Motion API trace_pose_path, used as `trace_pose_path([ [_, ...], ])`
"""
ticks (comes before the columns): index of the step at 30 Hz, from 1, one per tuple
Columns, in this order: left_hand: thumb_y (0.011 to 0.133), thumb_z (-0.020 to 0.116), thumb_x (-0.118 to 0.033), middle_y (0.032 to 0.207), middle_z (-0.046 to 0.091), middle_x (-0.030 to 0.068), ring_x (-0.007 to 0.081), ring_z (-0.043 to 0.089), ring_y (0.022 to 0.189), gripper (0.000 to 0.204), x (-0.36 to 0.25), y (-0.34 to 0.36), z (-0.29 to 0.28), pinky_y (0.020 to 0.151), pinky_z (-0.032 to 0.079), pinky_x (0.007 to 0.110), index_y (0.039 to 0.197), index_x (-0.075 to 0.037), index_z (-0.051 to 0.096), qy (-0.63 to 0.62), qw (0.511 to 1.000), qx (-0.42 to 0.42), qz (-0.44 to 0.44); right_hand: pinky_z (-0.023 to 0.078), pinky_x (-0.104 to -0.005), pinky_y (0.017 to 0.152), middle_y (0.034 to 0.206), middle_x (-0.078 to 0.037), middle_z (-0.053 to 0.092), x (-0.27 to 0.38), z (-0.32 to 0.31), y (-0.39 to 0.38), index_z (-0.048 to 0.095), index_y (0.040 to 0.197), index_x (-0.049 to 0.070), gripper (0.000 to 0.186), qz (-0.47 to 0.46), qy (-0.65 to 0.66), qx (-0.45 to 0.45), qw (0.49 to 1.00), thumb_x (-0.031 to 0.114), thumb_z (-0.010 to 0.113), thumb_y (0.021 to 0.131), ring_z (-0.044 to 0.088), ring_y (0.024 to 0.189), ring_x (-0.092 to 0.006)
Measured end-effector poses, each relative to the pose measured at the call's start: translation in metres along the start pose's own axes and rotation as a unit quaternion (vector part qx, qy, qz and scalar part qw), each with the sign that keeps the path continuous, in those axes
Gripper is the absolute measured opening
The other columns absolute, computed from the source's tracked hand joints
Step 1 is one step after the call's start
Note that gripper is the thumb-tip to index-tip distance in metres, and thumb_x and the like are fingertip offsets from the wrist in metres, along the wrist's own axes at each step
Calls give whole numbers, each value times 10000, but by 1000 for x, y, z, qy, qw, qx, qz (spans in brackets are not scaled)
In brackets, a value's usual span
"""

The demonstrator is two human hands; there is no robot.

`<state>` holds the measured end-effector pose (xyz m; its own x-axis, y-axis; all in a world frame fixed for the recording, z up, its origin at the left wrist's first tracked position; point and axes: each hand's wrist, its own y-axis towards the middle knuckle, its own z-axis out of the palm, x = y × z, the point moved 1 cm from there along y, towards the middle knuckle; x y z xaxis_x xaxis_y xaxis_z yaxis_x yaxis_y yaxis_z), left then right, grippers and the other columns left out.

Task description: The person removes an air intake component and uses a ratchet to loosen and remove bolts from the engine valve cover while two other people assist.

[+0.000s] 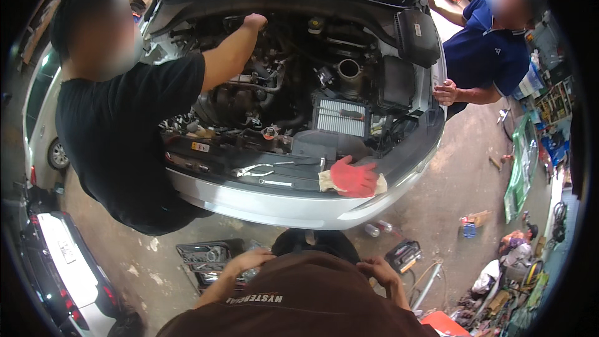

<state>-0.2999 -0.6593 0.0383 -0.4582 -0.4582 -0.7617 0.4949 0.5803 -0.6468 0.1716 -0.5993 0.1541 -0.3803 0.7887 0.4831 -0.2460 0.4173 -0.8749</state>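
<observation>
My left hand (pixel 253 258) rests at the left side of my brown shirt (pixel 306 293), its fingertips hidden against the cloth. On the other side my right hand (pixel 378 268) is bent in at the shirt's edge, its fingers partly hidden. No tool shows in either hand. Ahead stands a silver car with its engine bay (pixel 274 75) exposed. Along its front panel lie pliers (pixel 254 170), a wrench (pixel 276 183) and red-and-white work gloves (pixel 352 178). A screwdriver (pixel 352 114) lies across a pleated air filter (pixel 331 118).
A person in black (pixel 125 118) reaches into the engine bay from the left. Another person in navy (pixel 483 43) grips the right fender. An open tool case (pixel 209 256) and a black box-shaped device (pixel 404 254) sit on the floor. Clutter (pixel 518 268) lines the right side.
</observation>
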Motion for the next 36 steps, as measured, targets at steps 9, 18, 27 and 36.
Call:
trace_pose_path([
  [9, 1014, 612, -429, 1021, 771, 232, 386, 740, 967, 443, -98, 22, -40, 861, 569, 472, 1119, -34, 782, 214, 972, 26, -96, 398, -277, 629, 758, 52, 613, 22, 9, -26, 715, 835, 31, 232, -51, 89, -120, 987, 194, 715, 1000, 525, 697, -53],
  [18, 1061, 585, -289, 793, 760, 126, 249, 755, 753, 312, -212, 70, -51, 734, 583, 378, 1096, -12, 723, -29, 979, -180, -87, 458, -372, 643, 696, -83, 631, 54, -101, 1, 672, 822, -37, 331, -22, -168, -57, 984, 254, 708, 975, 579, 673, -144],
  [27, 1090, 584, -238, 760, 693, 122, 236, 668, 691, 278, -247, 164, -43, 678, 519, 381, 1103, 17, 695, -46, 736, -673, -55, 484, -354, 669, 718, -88, 618, 222, -253, 78, 700, 943, -40, 378, -193, -264, -18, 945, 331, 709, 1015, 543, 733, -110],
  [36, 1084, 579, -236, 960, 722, 195, 365, 691, 834, 267, -216, 220, -32, 780, 538, 442, 1142, 7, 675, -13, 554, -829, -79, 409, -293, 618, 722, 24, 594, 406, -246, 181, 687, 993, -32, 268, -338, -222, -63, 912, 231, 699, 1040, 491, 686, -64],
])
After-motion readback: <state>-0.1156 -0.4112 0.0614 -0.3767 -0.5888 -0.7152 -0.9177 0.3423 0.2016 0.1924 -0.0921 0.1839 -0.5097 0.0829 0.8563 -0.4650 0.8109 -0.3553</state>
